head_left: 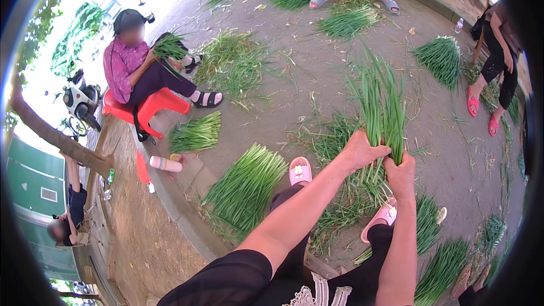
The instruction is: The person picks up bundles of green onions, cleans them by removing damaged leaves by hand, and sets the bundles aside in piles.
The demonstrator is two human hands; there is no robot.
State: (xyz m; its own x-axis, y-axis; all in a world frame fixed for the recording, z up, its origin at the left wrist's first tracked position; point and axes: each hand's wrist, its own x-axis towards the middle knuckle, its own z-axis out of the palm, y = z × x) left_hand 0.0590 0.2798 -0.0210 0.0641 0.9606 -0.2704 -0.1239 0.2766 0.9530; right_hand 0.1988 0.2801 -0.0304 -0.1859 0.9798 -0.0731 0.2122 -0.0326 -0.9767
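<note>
Both my hands are closed around garlic chives point(377, 93), held out in front of me with the green leaves pointing away. My left hand point(361, 151) grips the pale stem end on the left part, its thumb reaching across toward the right hand. Beside it and touching, my right hand point(401, 174) grips the right part of the chives. Loose trimmings point(334, 224) lie on the ground below, between my pink slippers point(300, 171). A large neat pile of chives point(246, 187) rests left of my feet, and another pile point(428, 224) lies to the right.
At the left a person on a red stool point(156, 110) holds a bundle of chives point(170, 48). Near them stand a smaller pile point(195, 132) and a pink bottle point(165, 164), lying by the curb point(187, 215). Other seated people and chive piles point(439, 59) ring the far and right side.
</note>
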